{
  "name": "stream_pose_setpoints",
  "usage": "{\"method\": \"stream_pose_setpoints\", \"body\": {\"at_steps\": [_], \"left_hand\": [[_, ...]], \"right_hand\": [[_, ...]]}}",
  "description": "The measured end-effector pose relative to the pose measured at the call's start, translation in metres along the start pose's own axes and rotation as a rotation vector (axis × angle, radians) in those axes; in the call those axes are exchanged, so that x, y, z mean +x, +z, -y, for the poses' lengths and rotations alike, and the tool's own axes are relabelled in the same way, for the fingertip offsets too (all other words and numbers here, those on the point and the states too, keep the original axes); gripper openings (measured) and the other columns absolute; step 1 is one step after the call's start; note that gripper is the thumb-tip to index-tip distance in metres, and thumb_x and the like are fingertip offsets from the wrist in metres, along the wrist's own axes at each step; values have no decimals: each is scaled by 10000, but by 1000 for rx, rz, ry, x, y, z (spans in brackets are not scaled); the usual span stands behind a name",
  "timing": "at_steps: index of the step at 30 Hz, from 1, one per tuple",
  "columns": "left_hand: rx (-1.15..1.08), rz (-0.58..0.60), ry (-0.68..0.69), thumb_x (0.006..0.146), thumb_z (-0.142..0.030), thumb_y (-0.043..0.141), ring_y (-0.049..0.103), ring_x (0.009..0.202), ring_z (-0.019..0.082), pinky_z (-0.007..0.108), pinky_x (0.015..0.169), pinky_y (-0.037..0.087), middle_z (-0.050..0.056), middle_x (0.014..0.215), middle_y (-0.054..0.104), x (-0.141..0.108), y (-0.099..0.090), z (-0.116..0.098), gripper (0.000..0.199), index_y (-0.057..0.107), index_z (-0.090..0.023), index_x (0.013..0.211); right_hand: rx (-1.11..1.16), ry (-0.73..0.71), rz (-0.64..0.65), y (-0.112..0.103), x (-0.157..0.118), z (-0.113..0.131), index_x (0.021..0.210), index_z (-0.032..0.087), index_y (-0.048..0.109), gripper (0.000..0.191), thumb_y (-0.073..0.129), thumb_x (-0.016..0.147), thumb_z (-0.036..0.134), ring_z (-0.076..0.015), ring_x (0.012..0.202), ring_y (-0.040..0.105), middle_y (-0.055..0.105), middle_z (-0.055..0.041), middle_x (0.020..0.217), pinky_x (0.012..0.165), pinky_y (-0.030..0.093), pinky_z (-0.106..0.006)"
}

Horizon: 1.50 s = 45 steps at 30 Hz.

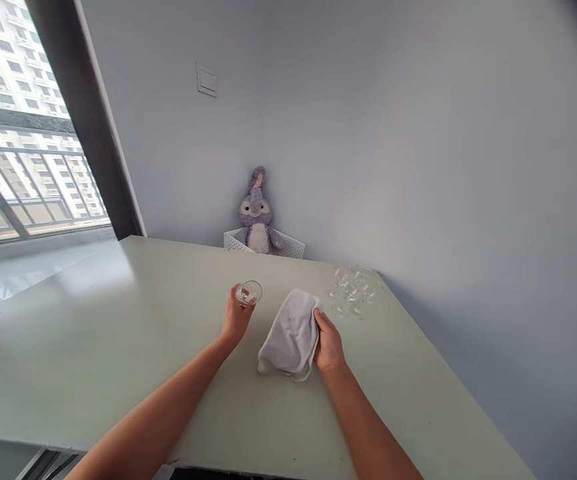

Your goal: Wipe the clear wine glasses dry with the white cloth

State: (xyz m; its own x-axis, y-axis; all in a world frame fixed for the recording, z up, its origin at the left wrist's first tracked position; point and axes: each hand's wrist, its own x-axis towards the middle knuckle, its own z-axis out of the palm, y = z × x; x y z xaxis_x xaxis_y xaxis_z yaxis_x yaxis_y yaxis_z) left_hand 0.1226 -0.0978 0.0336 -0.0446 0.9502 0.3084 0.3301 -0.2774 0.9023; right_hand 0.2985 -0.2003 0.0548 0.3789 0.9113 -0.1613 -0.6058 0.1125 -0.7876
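My left hand is closed around a small clear drinking glass, its round rim tilted toward me. In my right hand is a pale grey-white cloth, gripped at its right edge with the thumb on top; it hangs spread out to the left. Both hands are over the pale green tabletop, the glass a little to the left of the cloth and apart from it. Beyond my right hand, several clear glasses stand in a cluster near the table's right edge.
A purple plush rabbit sits in a white perforated basket past the table's far edge, in the wall corner. The wall runs along the table's right side. A window is at the left, and a light switch is on the wall.
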Motion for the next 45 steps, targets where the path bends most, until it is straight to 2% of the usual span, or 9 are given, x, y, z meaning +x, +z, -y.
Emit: {"method": "stream_pose_setpoints", "body": {"at_steps": [8, 15, 21, 27, 33, 36, 39, 42, 45], "left_hand": [[233, 97, 173, 756, -417, 516, 576, 791, 171, 335, 706, 443, 87, 1123, 471, -15, 8, -1, 549, 311, -231, 1230], [364, 126, 291, 767, -252, 493, 512, 962, 214, 352, 781, 426, 61, 1092, 475, -30, 13, -13, 423, 389, -246, 1176], [418, 187, 557, 663, -95, 516, 468, 931, 218, 349, 795, 424, 69, 1029, 471, -45, 13, -22, 444, 481, -214, 1089], [380, 262, 726, 718, -51, 439, 481, 985, 199, 335, 817, 430, 78, 1117, 506, -39, 12, -18, 571, 377, -214, 1262], [446, 201, 906, 811, -53, 343, 398, 1192, 200, 407, 996, 275, 43, 1245, 506, -23, -1, -20, 464, 490, -275, 1192], [507, 324, 902, 822, -122, 414, 364, 1230, 217, 471, 1046, 162, 53, 1179, 559, -19, -6, -24, 387, 511, -269, 1167], [517, 485, 838, 810, -227, 496, 531, 1048, 207, 473, 1047, 155, 56, 974, 641, -16, -8, -27, 340, 515, -252, 1149], [433, 628, 671, 795, -386, 515, 600, 762, 171, 417, 971, 297, 19, 745, 642, -17, -10, -28, 277, 571, -250, 1030], [247, 1012, 380, 773, -548, 447, 561, 564, 134, 298, 697, 448, -2, 602, 584, -20, -14, -31, 368, 592, -209, 770]], "right_hand": [[97, -277, -46, 6, -14, 5, 852, 240, 550, 165, 625, 728, 321, -104, 706, 579, 609, 54, 769, 642, 481, -221], [-642, -306, 466, 23, -42, -21, 1187, 231, 439, 408, 506, 809, 370, -140, 665, 568, 599, -9, 792, 620, 472, -268], [-880, -258, 453, 10, -29, -33, 900, 194, 552, 200, 522, 784, 355, -137, 576, 595, 601, 7, 660, 557, 475, -257], [-486, -25, 352, 6, -12, -30, 813, 153, 559, 345, 600, 699, 476, -141, 464, 601, 592, 12, 531, 404, 453, -214], [103, 188, -29, 0, -1, -14, 732, 166, 526, 168, 649, 714, 279, -101, 451, 592, 588, 28, 528, 376, 470, -170], [81, 263, -27, 1, -6, -15, 736, 155, 538, 129, 631, 733, 246, -98, 455, 595, 598, 20, 537, 379, 471, -165], [-135, 283, 213, 3, -14, -12, 799, 127, 571, 220, 620, 738, 333, -112, 441, 594, 610, 4, 527, 380, 466, -182], [-490, 161, 468, 2, -20, 3, 869, 108, 598, 321, 611, 724, 394, -141, 444, 608, 640, -22, 553, 403, 466, -210], [-785, 88, 639, -4, -25, 28, 811, 108, 633, 266, 650, 679, 338, -156, 497, 631, 671, -37, 612, 460, 474, -217]]}}
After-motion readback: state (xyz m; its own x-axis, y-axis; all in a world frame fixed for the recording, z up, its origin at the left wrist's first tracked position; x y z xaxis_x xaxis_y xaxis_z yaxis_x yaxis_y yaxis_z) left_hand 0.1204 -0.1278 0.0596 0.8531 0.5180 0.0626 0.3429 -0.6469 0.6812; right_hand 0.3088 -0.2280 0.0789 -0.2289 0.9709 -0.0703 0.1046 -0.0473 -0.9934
